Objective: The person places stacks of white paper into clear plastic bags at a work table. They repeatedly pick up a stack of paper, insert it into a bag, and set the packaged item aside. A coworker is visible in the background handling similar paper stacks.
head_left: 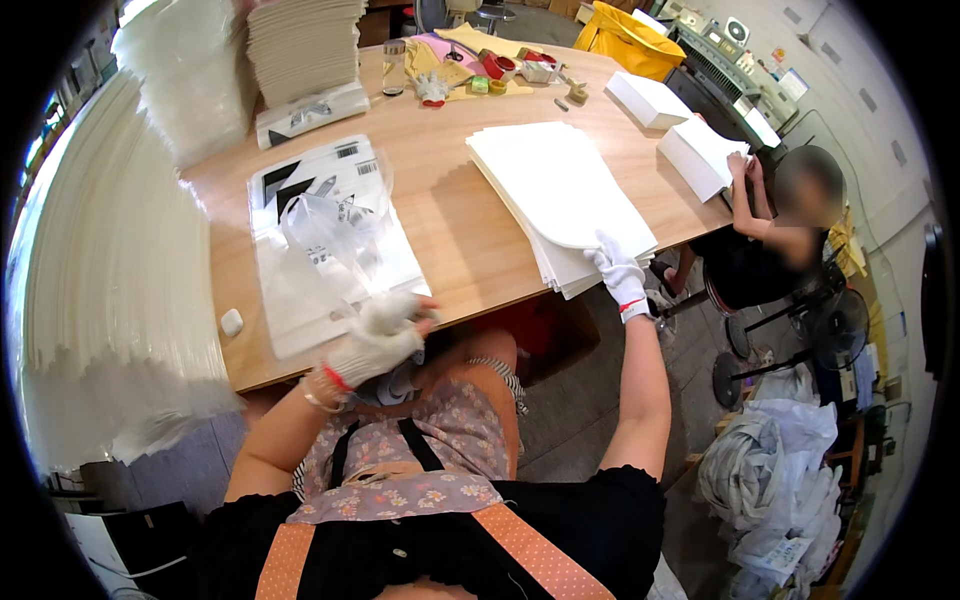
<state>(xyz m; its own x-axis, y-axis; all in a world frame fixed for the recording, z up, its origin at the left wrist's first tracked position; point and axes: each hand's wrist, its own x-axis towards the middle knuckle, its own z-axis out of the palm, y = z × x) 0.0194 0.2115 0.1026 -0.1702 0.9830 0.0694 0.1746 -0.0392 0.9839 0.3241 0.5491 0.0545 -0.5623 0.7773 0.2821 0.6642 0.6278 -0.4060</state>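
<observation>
One wide wooden tabletop (440, 190) carries the work, and at its left side rises a tall white stack (110, 270) with glossy edges; whether it is finished work or supply, I cannot tell. On the right part of the tabletop, close to the near edge, lies the pile of white sheets (545, 180), bare and slightly fanned, so this portion seems to be not yet done. To the left of it, well apart, a flat pile of plastic bags (400, 270) with black print is lying, also waiting, in my judgement. Over these bags spreads one loose clear bag (335, 230), crumpled, and no sheet can be seen inside it. The gloved right hand (618, 270) touches the near right corner of the sheets, where the upper ones bend; whether it pinches any, I cannot tell. The gloved left hand (385, 335), blurred, is above the near edge by the bags, its fingers partly bent, and its grip is unclear. I judge the work to be in the middle, with many sheets left.
</observation>
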